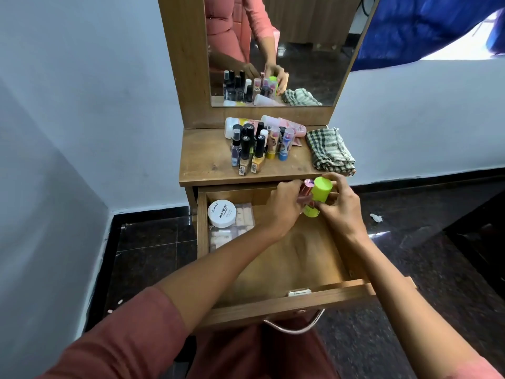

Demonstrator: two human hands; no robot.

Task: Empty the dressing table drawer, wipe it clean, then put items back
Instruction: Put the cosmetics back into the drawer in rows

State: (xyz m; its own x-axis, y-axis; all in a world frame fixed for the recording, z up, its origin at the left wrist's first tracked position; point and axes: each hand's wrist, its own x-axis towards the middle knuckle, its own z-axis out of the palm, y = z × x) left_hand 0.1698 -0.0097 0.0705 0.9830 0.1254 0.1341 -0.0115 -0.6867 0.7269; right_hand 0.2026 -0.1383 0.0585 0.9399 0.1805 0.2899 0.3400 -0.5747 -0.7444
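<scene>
Drawer [273,305] pulled out w/ its front edge near the person. Both hands meet over its back right part. Left hand [284,206] closed on a small pink tube [306,191] w/ a shiny cap. Right hand [341,206] wrapped round a lime-green tube [319,191], upright, cap up. The 2 tubes touch side by side, held just below the front edge of the surface [207,160].

Inside the drawer, back left corner: a white round jar [221,213] marked nail polish, lying on a clear pack [232,233] of pale small items; can't tell what they are. Rest of the drawer floor is bare wood.

On the surface, centre: a tight cluster of bottles [251,151], mostly black-capped, standing upright, plus a few small tubes w/ yellow and blue bases. Behind them, against the mirror [300,50] base, 2 larger pale bottles [273,123] lie on their sides. A green-and-white checked cloth [329,150] lies crumpled at the right edge of the surface, just beside the cluster, not touching the hands.

Mirror reflects the bottles, cloth and hands. Metal handle [295,325] hangs under the drawer front. Dark tiled floor [423,255] around the unit.
</scene>
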